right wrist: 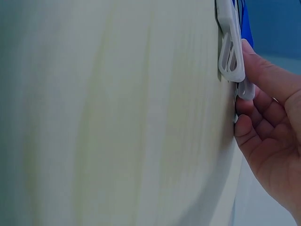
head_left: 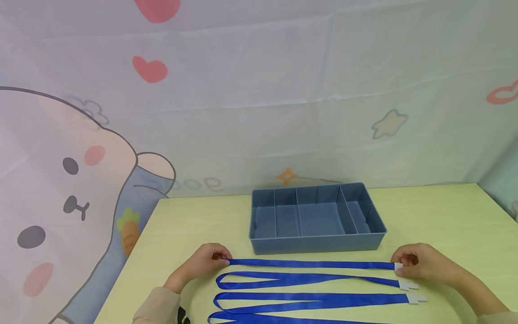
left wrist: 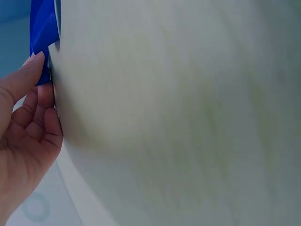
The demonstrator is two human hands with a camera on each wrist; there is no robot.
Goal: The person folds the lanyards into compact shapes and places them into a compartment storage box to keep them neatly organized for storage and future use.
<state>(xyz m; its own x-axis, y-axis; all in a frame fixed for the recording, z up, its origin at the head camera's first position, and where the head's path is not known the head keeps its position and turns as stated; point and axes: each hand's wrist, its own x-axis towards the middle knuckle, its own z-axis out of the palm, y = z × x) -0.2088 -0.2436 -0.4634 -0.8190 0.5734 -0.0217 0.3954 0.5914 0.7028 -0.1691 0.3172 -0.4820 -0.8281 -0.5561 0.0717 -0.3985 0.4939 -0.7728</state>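
A blue lanyard [head_left: 311, 264] lies stretched flat across the table, just in front of the grey-blue tray. My left hand [head_left: 210, 260] pinches its left end between thumb and fingers; in the left wrist view the blue strap [left wrist: 43, 28] runs up from the thumb tip. At the other end my right hand [head_left: 425, 263] pinches the white plastic clip [head_left: 398, 266], partly hidden by the fingers. Nearer to me lie more blue lanyards in parallel rows, one [head_left: 283, 281] directly below, another [head_left: 315, 298] under that, their white clips pointing right. The nearest is cut off by the frame edge.
The divided tray [head_left: 319, 244] stands behind the lanyards, with several compartments and bare floors showing. A pale yellow-green table [head_left: 202, 216] carries everything. Behind it hangs a printed cloth [head_left: 251, 90] with hearts and a cartoon animal. Something black [head_left: 183, 315] shows by the left sleeve.
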